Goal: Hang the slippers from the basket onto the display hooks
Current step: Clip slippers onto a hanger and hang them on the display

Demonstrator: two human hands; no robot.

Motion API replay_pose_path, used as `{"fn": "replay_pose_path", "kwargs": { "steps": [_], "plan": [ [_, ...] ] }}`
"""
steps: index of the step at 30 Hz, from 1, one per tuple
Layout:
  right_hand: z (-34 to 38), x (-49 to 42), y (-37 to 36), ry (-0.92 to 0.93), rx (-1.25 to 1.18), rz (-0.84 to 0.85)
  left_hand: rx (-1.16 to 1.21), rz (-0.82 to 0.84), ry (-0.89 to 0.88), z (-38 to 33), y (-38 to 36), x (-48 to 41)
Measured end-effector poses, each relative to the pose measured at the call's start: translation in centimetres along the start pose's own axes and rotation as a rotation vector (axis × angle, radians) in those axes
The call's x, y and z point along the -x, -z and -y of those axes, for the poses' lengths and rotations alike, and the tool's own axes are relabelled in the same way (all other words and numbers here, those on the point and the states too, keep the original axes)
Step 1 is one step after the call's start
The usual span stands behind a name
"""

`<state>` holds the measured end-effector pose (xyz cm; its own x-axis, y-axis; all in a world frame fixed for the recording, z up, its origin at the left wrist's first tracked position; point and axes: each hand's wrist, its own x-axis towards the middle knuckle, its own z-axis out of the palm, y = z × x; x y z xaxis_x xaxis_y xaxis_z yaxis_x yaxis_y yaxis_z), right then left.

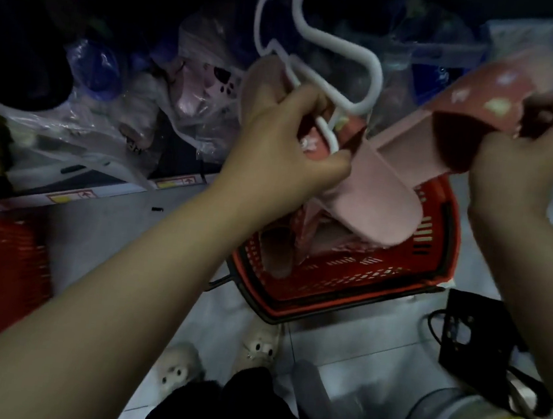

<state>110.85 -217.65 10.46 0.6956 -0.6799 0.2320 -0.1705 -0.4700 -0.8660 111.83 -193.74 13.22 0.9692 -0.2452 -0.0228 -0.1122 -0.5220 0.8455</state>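
While the person stands over the red basket (pixel 346 278), the left hand (pixel 285 142) has its fingers curled round the white hanger (pixel 377 76) and one pink slipper (pixel 385 203); the right hand (pixel 519 159) pinches the red upper of the second slipper (pixel 478 90). Both slippers hang above the basket, where other slippers (pixel 278 247) lie. I think a slipper can slide off the thin hanger, because the left grip is crowded. The display hooks I cannot see in the dark.

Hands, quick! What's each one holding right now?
Left hand: closed, gripping the white hanger and a pink slipper.
Right hand: closed, gripping the spotted slipper.
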Motion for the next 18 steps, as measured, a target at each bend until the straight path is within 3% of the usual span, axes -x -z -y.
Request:
{"fn": "replay_pose_path", "kwargs": {
  "steps": [5, 9, 18],
  "plan": [
    [-1.0, -1.2, 0.1, 0.064, 0.313, 0.247, -0.205, 0.202, 0.008, 2.2, -1.8, 0.8],
    [-1.0, 2.6, -0.5, 0.098, 0.407, 0.443, -0.44, 0.33, -0.072, 4.9, -2.7, 4.0],
    [1.2, 6.3, -2.4, 0.108, 0.443, 0.486, -0.688, 0.55, -0.147, 5.2, -2.4, 5.4]
  ]
}}
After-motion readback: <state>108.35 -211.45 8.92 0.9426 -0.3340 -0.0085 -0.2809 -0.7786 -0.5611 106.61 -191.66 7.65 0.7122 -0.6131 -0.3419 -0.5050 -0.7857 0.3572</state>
